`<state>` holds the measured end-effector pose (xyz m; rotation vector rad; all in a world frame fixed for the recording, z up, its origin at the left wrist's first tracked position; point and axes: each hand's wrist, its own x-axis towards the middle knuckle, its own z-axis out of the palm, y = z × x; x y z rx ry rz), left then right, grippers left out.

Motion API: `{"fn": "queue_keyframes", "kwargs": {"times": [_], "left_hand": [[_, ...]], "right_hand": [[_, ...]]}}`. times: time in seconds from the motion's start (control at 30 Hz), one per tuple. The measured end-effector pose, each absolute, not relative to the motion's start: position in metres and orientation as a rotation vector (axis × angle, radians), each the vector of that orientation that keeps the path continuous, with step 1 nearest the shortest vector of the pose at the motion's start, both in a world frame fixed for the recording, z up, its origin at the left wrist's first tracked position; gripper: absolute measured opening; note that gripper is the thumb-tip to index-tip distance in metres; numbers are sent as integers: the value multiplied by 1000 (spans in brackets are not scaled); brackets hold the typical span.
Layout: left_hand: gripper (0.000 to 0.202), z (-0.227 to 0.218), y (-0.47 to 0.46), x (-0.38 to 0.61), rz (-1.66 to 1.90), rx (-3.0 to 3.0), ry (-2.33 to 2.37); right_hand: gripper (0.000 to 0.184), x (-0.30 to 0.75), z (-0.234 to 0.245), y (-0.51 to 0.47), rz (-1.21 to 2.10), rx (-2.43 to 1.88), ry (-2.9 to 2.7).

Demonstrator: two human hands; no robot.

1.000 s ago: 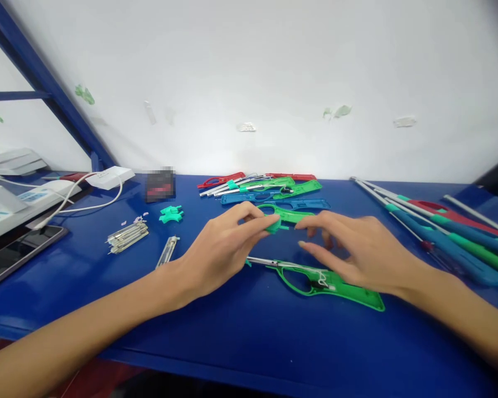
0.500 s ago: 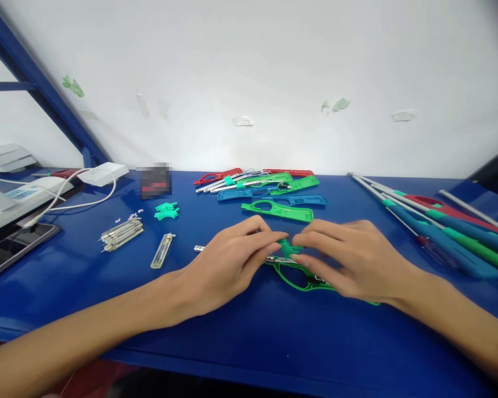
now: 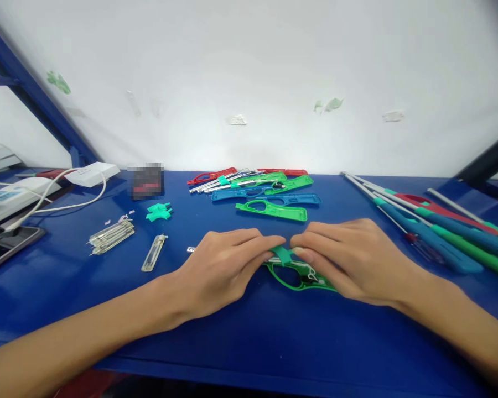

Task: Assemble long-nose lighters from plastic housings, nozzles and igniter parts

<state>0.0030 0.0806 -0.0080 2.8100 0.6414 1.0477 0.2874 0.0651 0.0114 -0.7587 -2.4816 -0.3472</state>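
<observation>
My left hand (image 3: 232,260) and my right hand (image 3: 352,257) meet over a green lighter handle half (image 3: 290,286) lying on the blue table. Between their fingertips is a small teal plastic trigger (image 3: 282,254), pinched from both sides. A wire and dark inner parts show inside the handle half, whose right end is covered by my right hand. The tip of a metal tube (image 3: 191,250) sticks out past my left hand. To the left lie a clear fuel tank (image 3: 153,254), a bundle of similar tanks (image 3: 112,236) and several loose teal triggers (image 3: 159,211).
At the back are green handle halves (image 3: 271,210), blue ones (image 3: 299,199), red ones and metal tubes. Assembled long lighters (image 3: 448,232) are piled on the right. A phone (image 3: 12,249), a white cable and a power strip (image 3: 25,193) occupy the left side.
The teal trigger has been turned between my fingertips, and its flat face now shows. My hands stay over the handle half. The whole view has shifted slightly.
</observation>
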Motion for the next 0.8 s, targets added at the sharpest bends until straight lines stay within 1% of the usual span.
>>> {"fn": "queue_keyframes", "kwargs": {"times": [0.17,0.2,0.33,0.47,0.53,0.63,0.8], "left_hand": [[41,-7,77,2,955,2858,625],[41,-7,76,2,923,2870,615],[38,-7,71,4,805,2878,638],[34,-8,68,7,908,2859,649],[28,-8,67,8,946,2809,650],[20,-7,65,9,882,2702,684],[17,-5,62,14,811,2464,746]], "right_hand": [[23,309,17,37,-278,-1046,-2388],[22,313,14,28,-256,-1105,-2338],[21,322,-8,-5,-88,-1300,-2230],[22,316,-20,-16,-93,-1309,-2195],[23,311,-21,-14,-86,-1299,-2213],[24,305,-22,-10,-96,-1305,-2224],[23,297,-28,-10,-113,-1314,-2200]]}}
